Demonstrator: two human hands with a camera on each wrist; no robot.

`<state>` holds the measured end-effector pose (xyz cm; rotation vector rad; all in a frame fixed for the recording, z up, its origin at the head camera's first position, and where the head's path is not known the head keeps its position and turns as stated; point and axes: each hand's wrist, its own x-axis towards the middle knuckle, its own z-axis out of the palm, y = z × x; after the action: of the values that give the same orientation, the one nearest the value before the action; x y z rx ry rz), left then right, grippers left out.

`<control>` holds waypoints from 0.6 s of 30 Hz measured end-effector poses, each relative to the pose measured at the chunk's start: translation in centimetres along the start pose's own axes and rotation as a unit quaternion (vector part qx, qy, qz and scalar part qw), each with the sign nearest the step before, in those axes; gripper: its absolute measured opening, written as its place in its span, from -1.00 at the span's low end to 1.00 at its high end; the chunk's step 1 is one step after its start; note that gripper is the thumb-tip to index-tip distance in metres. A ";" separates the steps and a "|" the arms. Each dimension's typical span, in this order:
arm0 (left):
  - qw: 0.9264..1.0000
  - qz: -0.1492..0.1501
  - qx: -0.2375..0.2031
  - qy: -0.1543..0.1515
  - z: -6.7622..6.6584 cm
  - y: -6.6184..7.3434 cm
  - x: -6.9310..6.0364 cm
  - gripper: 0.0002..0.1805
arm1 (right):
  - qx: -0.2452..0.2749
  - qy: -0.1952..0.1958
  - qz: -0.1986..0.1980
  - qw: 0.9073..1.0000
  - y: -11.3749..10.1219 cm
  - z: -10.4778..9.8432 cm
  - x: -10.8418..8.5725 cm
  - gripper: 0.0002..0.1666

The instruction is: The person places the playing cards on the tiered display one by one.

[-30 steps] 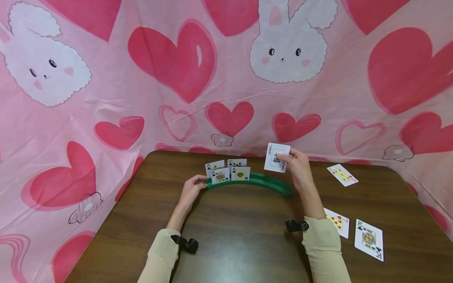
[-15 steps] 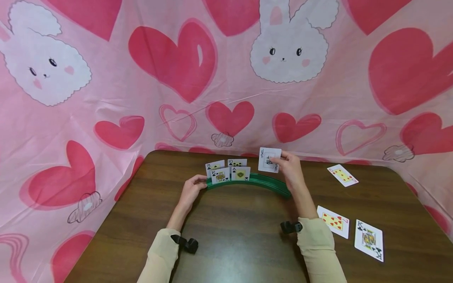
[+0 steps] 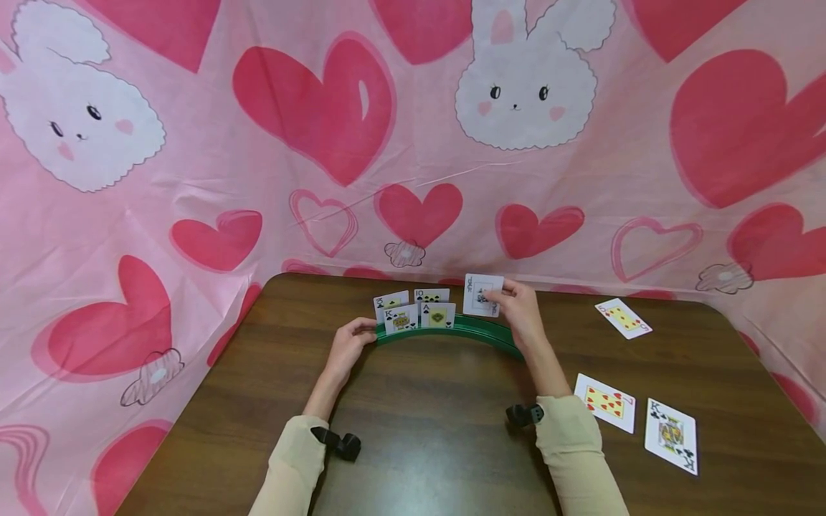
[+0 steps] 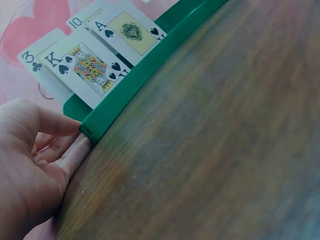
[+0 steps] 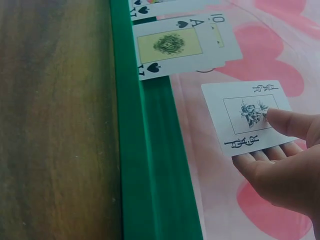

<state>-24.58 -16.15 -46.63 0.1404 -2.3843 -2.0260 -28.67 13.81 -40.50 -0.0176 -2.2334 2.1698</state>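
Joker card (image 3: 477,294) shifted left toward ace (image 3: 438,316), pinched by right hand (image 3: 523,311); left hand (image 3: 348,347) grips green rack (image 3: 480,330).

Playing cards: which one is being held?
The joker, pinched in the right hand; the others stand in the green card holder or lie on the table.

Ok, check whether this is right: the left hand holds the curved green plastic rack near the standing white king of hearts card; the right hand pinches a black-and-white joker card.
No: the standing white king card is spades, not hearts, as the left wrist view shows. The left hand holds the green rack near it, and the right hand pinches the joker card.
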 end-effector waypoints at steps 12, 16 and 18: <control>1.000 -0.004 -0.006 0.011 -0.1 -2.3 1.5 -0.79 | -0.018 -0.003 0.017 1.000 0.8 0.8 0.3 -0.62; 1.000 0.005 -0.001 0.015 0.0 -2.4 1.4 -0.80 | -0.026 -0.004 0.016 1.000 1.2 1.0 0.3 -0.63; 1.000 0.008 0.000 0.015 0.0 -2.4 1.4 -0.80 | -0.027 -0.005 0.014 1.000 1.3 1.1 0.3 -0.63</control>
<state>-25.79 -16.62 -49.05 0.1505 -2.3597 -2.0015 -28.98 12.75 -41.83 -0.0409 -2.3111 2.1261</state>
